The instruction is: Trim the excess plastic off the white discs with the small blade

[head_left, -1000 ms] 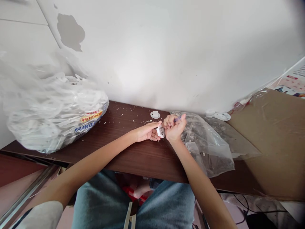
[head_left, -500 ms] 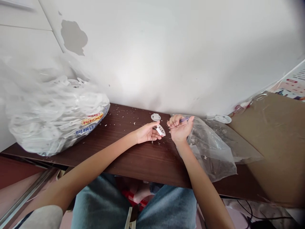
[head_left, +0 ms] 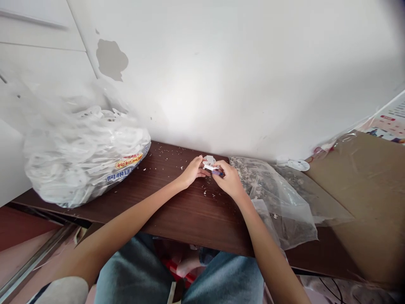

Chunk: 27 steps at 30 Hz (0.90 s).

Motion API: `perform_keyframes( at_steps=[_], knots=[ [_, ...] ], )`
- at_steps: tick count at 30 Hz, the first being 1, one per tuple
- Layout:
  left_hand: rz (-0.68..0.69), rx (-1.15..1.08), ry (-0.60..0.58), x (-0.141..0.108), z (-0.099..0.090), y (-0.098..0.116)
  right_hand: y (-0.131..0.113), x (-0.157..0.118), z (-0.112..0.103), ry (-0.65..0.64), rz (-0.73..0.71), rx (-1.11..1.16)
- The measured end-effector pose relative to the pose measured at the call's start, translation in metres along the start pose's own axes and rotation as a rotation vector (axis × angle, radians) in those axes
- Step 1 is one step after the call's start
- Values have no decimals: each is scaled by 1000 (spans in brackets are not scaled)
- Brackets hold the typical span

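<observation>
My left hand (head_left: pixel 191 172) is closed on a small white plastic part (head_left: pixel 208 166), holding it by its left side above the dark tabletop. My right hand (head_left: pixel 229 179) is closed around a small tool with a purple handle (head_left: pixel 217 172). Its fingers meet the part's right side. Most of the tool is hidden, so its kind does not show. Just behind the fingers lies another white plastic piece (head_left: pixel 209 158), partly covered by the held one.
A large clear bag (head_left: pixel 85 156) full of white plastic parts stands on the left. To the right, a clear plastic bag (head_left: pixel 284 207) holds shavings, with a white disc (head_left: pixel 298 165) behind it and a cardboard box (head_left: pixel 363 198) beyond. White scraps dot the brown tabletop (head_left: pixel 177 211).
My right hand has turned from palm-up to palm-down and come left, bringing the purple-handled tool against the white part. The left hand keeps its hold; the view has shifted slightly.
</observation>
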<state>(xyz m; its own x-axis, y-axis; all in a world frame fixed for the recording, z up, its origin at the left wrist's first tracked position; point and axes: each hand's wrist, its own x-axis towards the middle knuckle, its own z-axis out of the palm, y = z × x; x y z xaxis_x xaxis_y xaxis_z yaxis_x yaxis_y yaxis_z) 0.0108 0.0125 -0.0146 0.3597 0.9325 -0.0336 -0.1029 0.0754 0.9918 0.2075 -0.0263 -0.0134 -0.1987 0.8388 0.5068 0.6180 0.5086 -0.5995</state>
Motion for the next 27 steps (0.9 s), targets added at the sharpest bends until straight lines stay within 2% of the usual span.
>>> perform_keyframes(
  at_steps=[2,5,7,9,14,17,20,24,27],
  knots=[
    [206,333,81,-2,-6,0,2,1,-3,4,6,-20],
    [481,786,5,-6,-15,1,3,1,-5,-15,-2,-60],
    [534,953,-16,-8,-17,1,3,1,-3,-33,-20,-77],
    [544,1017,4,-9,-17,-1,3,1,-1,-47,-38,-79],
    [572,927,15,-8,-15,-4,2,1,-1,-50,-39,-67],
    [525,856,0,-8,-13,-1,3,1,-1,-52,-12,-76],
    [444,778,22,-9,-10,2,8,1,3,-3,55,36],
    [291,439,-1,-4,-6,2,14,2,5,90,179,190],
    [140,174,-24,2,-6,-1,15,3,1,51,189,174]
  ],
)
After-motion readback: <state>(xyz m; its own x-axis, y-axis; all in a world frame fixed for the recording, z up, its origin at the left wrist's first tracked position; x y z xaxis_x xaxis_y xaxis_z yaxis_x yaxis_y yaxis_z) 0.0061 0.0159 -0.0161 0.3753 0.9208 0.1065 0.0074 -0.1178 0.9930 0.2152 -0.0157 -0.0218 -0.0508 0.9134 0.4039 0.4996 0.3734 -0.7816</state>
